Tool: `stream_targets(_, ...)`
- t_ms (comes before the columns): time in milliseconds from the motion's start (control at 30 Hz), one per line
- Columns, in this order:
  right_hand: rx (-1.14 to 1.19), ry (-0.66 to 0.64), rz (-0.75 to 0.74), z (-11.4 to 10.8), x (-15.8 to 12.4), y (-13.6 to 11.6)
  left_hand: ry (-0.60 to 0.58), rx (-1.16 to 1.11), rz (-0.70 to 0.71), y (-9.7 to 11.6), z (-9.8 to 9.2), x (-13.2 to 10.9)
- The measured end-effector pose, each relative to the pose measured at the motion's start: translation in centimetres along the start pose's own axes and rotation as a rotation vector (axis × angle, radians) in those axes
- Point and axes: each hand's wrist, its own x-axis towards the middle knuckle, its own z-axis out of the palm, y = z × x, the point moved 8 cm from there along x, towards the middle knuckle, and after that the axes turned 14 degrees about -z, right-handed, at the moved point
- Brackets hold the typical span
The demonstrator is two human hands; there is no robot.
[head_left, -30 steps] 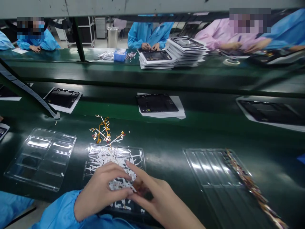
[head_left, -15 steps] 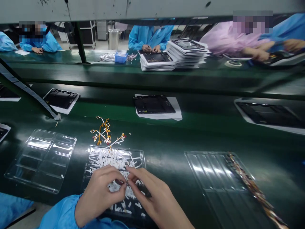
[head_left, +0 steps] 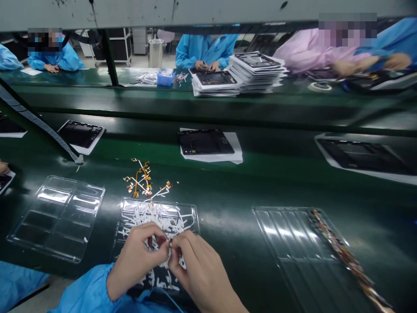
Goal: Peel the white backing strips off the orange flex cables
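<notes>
My left hand (head_left: 140,256) and my right hand (head_left: 198,269) meet fingertip to fingertip above a clear plastic tray (head_left: 195,217). Both pinch a small flex cable (head_left: 170,243), mostly hidden by the fingers; a dark red bit shows behind my left fingers. Under the hands, the tray is strewn with white paper-like strips (head_left: 153,219). Just beyond its far edge lies a loose cluster of orange and white flex cables (head_left: 143,180).
Empty-celled clear tray (head_left: 55,221) lies left; another tray (head_left: 293,243) at right carries a long row of flex cables (head_left: 345,256). Tablet housings (head_left: 206,142) on white sheets line the belt (head_left: 137,148). A slanted post (head_left: 35,119) stands left. Co-workers (head_left: 206,50) sit opposite beside stacked housings (head_left: 257,76).
My hands have shifted slightly up and left, fingertips still together, the right fingers more curled. The tablet housings on the belt have slid a little left. Another person's hand appears at the left edge.
</notes>
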Motion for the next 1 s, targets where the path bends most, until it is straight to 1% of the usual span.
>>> stream_targets(67, 0.029, -0.034, 0.021, 0.0, 0.0, 0.1, -0.005, -0.018, -0.037, -0.4, -0.2, 0.4)
stream_targets(167, 0.140, -0.090, 0.040, -0.1, -0.2, 0.3, -0.053, -0.045, -0.063, -0.8, -0.2, 0.8)
stream_targets(233, 0.192, -0.126, 0.040, -0.2, -0.5, 0.5, -0.068, -0.080, -0.108, -1.4, -0.4, 1.0)
stream_targets(333, 0.231, -0.128, 0.074, -0.3, -1.0, 1.2, -0.072, -0.128, -0.165, -1.9, -0.6, 1.1)
stream_targets(467, 0.338, 0.020, 0.176, -0.9, -1.1, 2.7, -0.090, -0.119, -0.135, -1.5, -0.6, 1.0)
stream_targets(533, 0.444, 0.056, 0.247, -0.7, -0.9, 3.6, -0.096, -0.097, -0.112, -1.1, -0.7, 0.9)
stream_targets(633, 0.615, -0.002, 0.341, 0.6, -0.7, 4.4, -0.103, -0.054, -0.074, -0.7, -0.6, 0.8)
stream_targets(700, 0.680, -0.033, 0.390, 1.4, -0.6, 4.6, -0.089, -0.030, -0.061, -0.5, -0.7, 0.7)
stream_targets(833, 0.695, -0.006, 0.455, 2.0, -0.8, 4.8, -0.043, 0.036, -0.034, 0.0, -0.7, 0.6)
stream_targets(1000, 0.675, 0.036, 0.456, 2.2, -1.0, 4.1, -0.004, 0.079, -0.001, 0.2, -0.3, 0.7)
